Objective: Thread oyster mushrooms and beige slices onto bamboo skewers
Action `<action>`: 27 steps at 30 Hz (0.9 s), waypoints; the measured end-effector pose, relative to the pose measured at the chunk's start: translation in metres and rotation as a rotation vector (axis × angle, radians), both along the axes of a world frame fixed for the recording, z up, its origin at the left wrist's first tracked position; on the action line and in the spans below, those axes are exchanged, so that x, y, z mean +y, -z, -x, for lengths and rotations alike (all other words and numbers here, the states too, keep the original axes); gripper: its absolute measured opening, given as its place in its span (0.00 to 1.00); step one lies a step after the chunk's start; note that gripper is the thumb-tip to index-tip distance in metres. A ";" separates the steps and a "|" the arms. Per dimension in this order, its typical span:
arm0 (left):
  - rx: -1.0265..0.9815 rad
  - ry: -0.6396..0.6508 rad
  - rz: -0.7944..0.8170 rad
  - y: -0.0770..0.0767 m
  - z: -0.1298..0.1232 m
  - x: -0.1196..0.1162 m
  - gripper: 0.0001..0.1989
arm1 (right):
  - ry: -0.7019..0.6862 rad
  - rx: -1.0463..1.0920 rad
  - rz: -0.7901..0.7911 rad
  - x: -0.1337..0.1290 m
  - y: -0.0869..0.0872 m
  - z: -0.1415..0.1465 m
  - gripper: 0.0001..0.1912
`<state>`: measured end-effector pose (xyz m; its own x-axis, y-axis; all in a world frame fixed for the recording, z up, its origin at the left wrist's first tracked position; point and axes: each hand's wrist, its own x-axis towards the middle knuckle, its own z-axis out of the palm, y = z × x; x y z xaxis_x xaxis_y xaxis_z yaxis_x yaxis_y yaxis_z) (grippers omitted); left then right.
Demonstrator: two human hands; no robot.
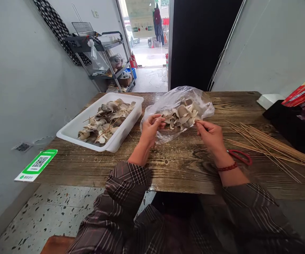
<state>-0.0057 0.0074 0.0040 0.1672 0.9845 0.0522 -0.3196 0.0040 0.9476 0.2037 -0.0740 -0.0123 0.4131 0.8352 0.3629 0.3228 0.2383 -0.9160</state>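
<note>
Oyster mushrooms (185, 113) lie in an opened clear plastic bag (172, 96) on the wooden table. At the left side of this pile my left hand (151, 128) is closed, thumb and fingers together at a mushroom piece. My right hand (210, 134) pinches the edge of a mushroom at the pile's right side. To the left stands a white plastic tray (117, 138) holding more mushrooms (103, 121), with thin skewers among them.
Loose bamboo skewers (276, 143) spread over the table's right side, beside red-handled scissors (241, 157). Behind them is a black container (282, 118) with red packets. A green-and-white QR card (37, 165) lies at the left edge. A shelf cart (105, 53) stands beyond.
</note>
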 end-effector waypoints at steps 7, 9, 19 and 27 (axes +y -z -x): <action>0.320 -0.161 -0.178 0.008 -0.003 0.015 0.07 | 0.078 0.101 -0.021 0.004 -0.001 -0.010 0.19; 0.459 -0.196 -0.273 0.006 -0.006 0.021 0.08 | 0.050 0.072 -0.014 0.005 0.000 -0.008 0.20; 0.870 -0.160 -0.546 -0.009 -0.027 0.038 0.12 | -0.018 0.019 -0.016 0.005 -0.002 -0.006 0.20; 0.163 -0.024 -0.060 -0.017 -0.016 0.009 0.12 | -0.165 0.013 -0.015 0.002 -0.006 0.000 0.20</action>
